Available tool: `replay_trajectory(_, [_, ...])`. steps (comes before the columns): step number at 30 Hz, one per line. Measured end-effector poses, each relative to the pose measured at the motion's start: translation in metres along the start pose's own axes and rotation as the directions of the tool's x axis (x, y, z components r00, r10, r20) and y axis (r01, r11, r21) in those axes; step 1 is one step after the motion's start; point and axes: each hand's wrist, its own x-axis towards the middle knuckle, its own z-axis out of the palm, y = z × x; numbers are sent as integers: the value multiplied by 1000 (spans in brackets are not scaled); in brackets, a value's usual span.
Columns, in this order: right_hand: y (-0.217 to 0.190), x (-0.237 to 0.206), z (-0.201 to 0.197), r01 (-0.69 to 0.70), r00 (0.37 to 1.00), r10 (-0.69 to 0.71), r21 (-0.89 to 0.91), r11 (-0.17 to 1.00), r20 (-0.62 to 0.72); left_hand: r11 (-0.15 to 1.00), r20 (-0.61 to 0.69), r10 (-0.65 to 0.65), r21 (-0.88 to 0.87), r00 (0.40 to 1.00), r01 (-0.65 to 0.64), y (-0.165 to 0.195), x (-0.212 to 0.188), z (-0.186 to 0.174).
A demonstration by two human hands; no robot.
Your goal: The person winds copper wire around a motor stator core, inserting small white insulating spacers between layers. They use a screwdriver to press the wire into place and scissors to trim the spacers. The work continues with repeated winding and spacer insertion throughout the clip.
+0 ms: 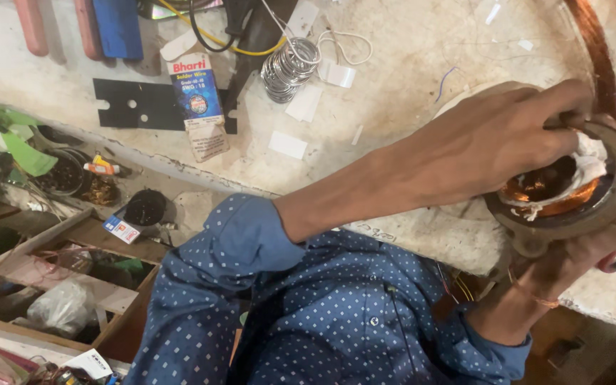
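Reaching across from the left, the left hand (507, 139) presses its fingertips into the white insulation at the top of a round motor stator (572, 192) — its grip pinching that paper against the copper windings. From below, the right hand (593, 249) cradles the stator's grey ring, fingers curled around its lower rim. This stator sits at the right edge of the pale counter (408, 78). Farther left on the counter lie a coil of solder wire (290, 68), a blue solder packet (195, 93) and a black metal plate (133, 105) — all well apart from both hands.
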Motion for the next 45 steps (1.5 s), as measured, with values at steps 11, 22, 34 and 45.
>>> replay_trajectory(11, [14,6,-2,-91,996,90,-80,993,-11,717,162,-209,-645,964,263,-14,-30,16])
replay_trajectory(22, [43,-17,-26,-369,924,380,171,914,-35,925,172,174,308,970,-220,-29,0,29])
replay_trajectory(34, [51,-8,-25,-258,966,259,22,966,-15,945,195,-233,-185,953,269,-13,4,3])
replay_trajectory(45, [42,4,-25,-214,977,213,-36,976,-23,970,145,-186,-131,972,205,-15,-6,7])
